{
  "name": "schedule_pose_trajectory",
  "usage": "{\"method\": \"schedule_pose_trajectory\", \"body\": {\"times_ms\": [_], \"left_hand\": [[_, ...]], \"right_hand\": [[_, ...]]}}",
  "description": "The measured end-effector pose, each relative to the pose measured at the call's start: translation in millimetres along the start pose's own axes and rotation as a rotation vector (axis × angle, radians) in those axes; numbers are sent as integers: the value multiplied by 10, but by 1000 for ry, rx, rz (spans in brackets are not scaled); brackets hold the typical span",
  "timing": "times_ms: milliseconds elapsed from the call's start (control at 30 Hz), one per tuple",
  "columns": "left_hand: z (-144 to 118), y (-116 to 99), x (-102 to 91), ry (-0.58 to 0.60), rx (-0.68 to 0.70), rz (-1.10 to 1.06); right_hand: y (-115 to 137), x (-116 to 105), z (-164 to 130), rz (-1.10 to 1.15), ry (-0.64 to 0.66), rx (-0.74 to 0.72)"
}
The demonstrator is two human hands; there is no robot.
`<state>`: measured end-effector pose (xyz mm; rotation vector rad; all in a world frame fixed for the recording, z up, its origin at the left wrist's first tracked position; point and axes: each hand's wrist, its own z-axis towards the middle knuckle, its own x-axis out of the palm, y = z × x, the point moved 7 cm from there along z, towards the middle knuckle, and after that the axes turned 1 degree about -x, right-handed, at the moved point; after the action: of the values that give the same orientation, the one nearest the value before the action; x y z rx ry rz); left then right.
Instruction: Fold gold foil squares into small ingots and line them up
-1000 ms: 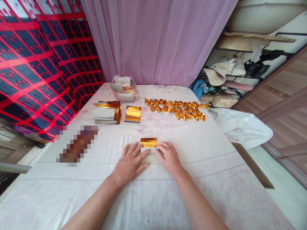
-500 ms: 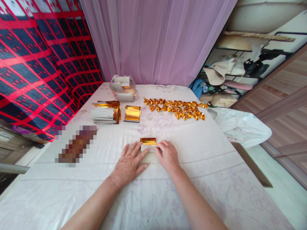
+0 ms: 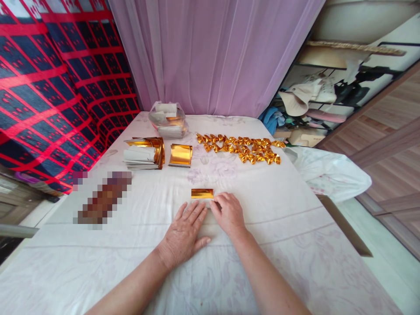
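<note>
A: Head view, and you've got the white cloth-covered table [image 3: 295, 245] spread wide, purple curtain [image 3: 213, 57] hanging behind it.

B: Far side, a long scatter of folded gold pieces [image 3: 241, 150], plus a stack of sheets [image 3: 144, 154] and a single flat gold sheet [image 3: 180, 155] to its right, with a clear bag [image 3: 168, 120] behind.

A: Now your hands. Left hand [image 3: 185, 234] lies flat on the cloth, palm down, fingers spread, gripping nothing, fingertips just short of the gold strip [image 3: 202, 193].

B: Right hand [image 3: 229, 214] is curled over, fingertips at the strip's right end. Whether you're pinching it or only pressing, I can't tell from here.

A: Strip sits in front of both hands, flat on the cloth, between you and the finished pile.

B: Looks like mid-fold to me, a crease being set. I'd say the next fold needs your left fingertips back on that strip, steadying its near edge.
</note>
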<state>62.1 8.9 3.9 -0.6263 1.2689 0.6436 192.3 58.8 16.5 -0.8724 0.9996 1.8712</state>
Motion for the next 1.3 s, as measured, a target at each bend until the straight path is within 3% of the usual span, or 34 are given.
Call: {"method": "schedule_pose_trajectory", "body": {"times_ms": [1300], "left_hand": [[15, 54, 66, 106, -43, -100]], "right_hand": [[-33, 36, 5, 0, 16, 28]]}}
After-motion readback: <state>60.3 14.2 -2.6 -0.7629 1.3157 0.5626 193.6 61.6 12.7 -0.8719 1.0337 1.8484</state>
